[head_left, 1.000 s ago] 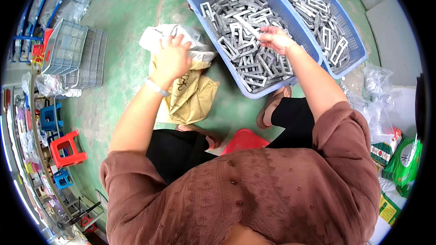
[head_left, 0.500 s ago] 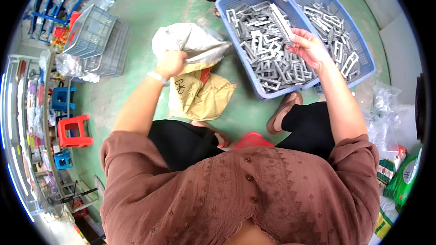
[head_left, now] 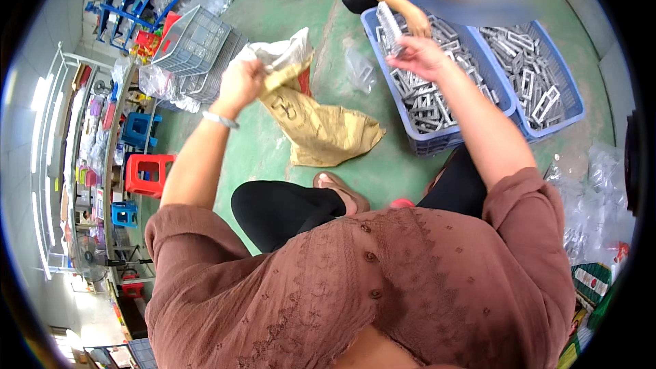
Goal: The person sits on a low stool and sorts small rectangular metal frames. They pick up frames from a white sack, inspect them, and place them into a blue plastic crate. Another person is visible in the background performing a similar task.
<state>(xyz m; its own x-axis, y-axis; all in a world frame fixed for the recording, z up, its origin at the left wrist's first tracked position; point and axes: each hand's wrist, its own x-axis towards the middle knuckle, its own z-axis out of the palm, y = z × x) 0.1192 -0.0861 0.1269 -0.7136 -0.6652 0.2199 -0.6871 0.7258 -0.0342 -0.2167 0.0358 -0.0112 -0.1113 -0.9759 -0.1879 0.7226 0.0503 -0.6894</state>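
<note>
My left hand (head_left: pixel 241 87) is closed on the gathered rim of a tan woven sack (head_left: pixel 321 130) with a whitish lining. The sack hangs down to the floor, its lower end slumped to the right. In my right hand (head_left: pixel 422 59) is a stack of grey rectangular frames (head_left: pixel 388 27), pinched at its near end and tilted over the left edge of a blue plastic basket (head_left: pixel 420 142). Many loose grey frames (head_left: pixel 430 106) fill that basket. Another person's hand (head_left: pixel 417 22) reaches into it just beyond mine.
A second blue basket (head_left: pixel 574 111) of grey frames stands against the first on the right. A clear plastic bag (head_left: pixel 360 68) lies on the floor between sack and basket. Grey wire crates (head_left: pixel 195 41), a red stool (head_left: pixel 147 172) and shelving are at left; plastic bags (head_left: pixel 594 198) lie at right.
My left hand has drawn the sack's mouth left and its opening has narrowed. My right hand has moved left with the frames. The other person's hand has come down into the basket.
</note>
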